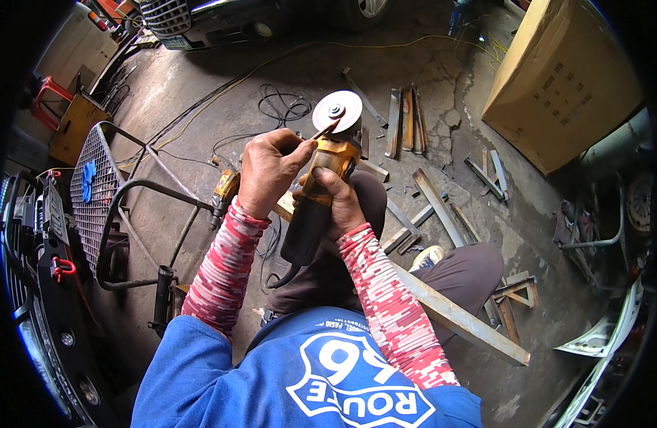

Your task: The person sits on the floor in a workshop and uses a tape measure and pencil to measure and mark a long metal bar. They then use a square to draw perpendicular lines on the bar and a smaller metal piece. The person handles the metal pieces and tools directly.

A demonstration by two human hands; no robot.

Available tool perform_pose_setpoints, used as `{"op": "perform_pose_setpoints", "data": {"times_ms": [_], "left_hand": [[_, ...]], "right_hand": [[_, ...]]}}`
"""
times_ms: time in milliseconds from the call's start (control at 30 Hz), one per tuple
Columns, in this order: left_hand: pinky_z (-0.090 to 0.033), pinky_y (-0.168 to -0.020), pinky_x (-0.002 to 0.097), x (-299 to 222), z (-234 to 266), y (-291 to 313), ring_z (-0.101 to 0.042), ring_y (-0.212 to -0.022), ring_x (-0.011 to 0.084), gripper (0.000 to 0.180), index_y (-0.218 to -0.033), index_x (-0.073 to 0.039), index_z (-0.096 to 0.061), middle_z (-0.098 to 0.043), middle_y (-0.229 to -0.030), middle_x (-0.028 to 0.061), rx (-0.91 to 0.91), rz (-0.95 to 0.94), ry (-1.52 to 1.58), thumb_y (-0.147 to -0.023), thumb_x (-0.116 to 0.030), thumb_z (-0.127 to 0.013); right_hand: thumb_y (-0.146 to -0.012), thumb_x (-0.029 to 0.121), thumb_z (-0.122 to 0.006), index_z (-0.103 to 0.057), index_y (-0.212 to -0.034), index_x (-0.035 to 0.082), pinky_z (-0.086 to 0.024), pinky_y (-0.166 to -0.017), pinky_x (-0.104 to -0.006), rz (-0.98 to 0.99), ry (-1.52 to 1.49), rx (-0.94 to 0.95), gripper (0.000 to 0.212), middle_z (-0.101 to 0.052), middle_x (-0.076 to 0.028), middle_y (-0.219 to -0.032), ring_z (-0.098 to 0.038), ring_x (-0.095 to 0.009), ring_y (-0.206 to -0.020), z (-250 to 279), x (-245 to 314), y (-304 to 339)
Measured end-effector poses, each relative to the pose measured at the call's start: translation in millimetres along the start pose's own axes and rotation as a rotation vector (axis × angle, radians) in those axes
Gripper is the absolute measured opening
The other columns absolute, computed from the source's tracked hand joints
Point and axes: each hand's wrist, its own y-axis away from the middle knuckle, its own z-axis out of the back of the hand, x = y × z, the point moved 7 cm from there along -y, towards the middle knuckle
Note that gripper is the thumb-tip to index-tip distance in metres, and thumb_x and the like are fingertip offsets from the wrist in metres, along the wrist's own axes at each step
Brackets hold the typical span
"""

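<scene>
Steel bars (440, 207) litter the concrete floor (403, 68). Above the person's lap (325, 285), the right hand (345, 205) grips an angle grinder (309, 217); the left hand (266, 170) pinches a thin pointed piece (326, 130) at its white disc (348, 110).

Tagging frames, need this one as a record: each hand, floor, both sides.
Left hand: pinches slim dark pointed piece by flat white round disc; contact unclear
Right hand: grips yellow-and-black angle grinder
Floor: rusty metal bars, yellow-and-black power tool
Right side: large brown cardboard box
Left side: dark mesh-panelled metal frame
</scene>
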Motion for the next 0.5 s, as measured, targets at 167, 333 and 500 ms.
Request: {"op": "perform_pose_setpoints", "data": {"times_ms": [167, 333, 500], "left_hand": [[-0.056, -0.063, 0.0296, -0.9, 0.1, -0.5, -0.070, -0.068, 0.0125, 0.027, -0.093, 0.004, -0.078, -0.076, -0.077, 0.0106, -0.013, -0.018, 0.013, -0.096, -0.023, -0.081], [-0.056, -0.065, 0.0272, -1.2, -0.6, 2.4, -0.068, -0.073, 0.0107, 0.025, -0.097, 0.005, -0.079, -0.075, -0.082, 0.0088, 0.001, -0.040, -0.006, -0.099, -0.020, -0.080], [-0.052, -0.064, 0.0272, -1.5, -5.4, 11.9, -0.062, -0.070, 0.0091, 0.024, -0.100, 0.004, -0.077, -0.070, -0.078, 0.0048, -0.001, -0.062, 0.136, -0.104, -0.019, -0.074]], "right_hand": [[-0.091, 0.038, -0.082, -0.069, -0.116, 0.002, -0.065, -0.081, -0.0393, 0.000, -0.005, 0.016, 0.046, -0.075, -0.012, -0.094, -0.077, -0.025, -0.082, 0.3, -0.3, -0.5], [-0.091, 0.042, -0.082, -0.070, -0.112, 0.001, -0.064, -0.080, -0.0393, 0.010, 0.023, 0.007, 0.048, -0.076, -0.015, -0.092, -0.076, -0.026, -0.081, 1.6, -1.4, -1.7], [-0.092, 0.032, -0.081, -0.067, -0.120, 0.004, -0.065, -0.081, -0.0365, -0.033, 0.003, 0.013, 0.042, -0.075, -0.009, -0.098, -0.078, -0.023, -0.084, 2.4, -4.4, 5.6]]}}
